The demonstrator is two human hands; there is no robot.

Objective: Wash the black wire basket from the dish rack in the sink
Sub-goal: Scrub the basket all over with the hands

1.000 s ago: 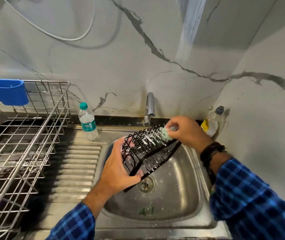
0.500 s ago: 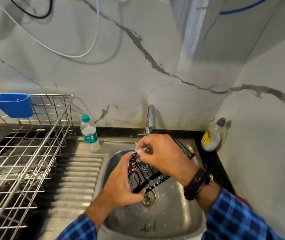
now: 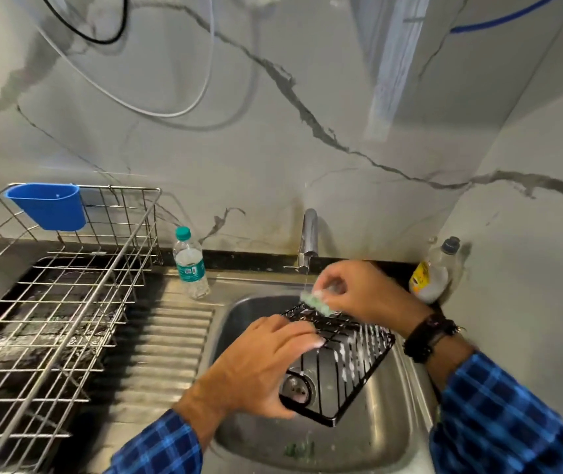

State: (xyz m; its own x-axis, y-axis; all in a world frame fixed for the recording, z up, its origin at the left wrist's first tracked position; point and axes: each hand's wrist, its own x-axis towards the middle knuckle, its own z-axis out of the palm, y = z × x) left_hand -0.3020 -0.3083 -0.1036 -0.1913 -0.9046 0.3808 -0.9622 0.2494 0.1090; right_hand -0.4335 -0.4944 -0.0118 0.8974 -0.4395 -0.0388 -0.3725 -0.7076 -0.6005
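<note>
- Black wire basket [image 3: 341, 371] hung tilted over the steel sink [image 3: 386, 439], and white suds [image 3: 358, 354] streaked its wires.
- Our left hand [image 3: 259, 367] gripped its near-left edge, with the fingers across the top and the thumb at the corner.
- Our right hand [image 3: 365, 295] pinched a green scrub pad [image 3: 314, 301] against the far rim, under a thin stream from the tap [image 3: 308, 234].
- By our reckoning, soaping was well along. We had yet to finish the scrub and rinse the foam off.

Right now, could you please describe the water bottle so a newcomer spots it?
Left of the steel sink runs a ribbed drainboard. At its back edge stands the water bottle, clear with a green cap and label, unlike the yellow-labelled soap bottle beyond the tap.
</note>
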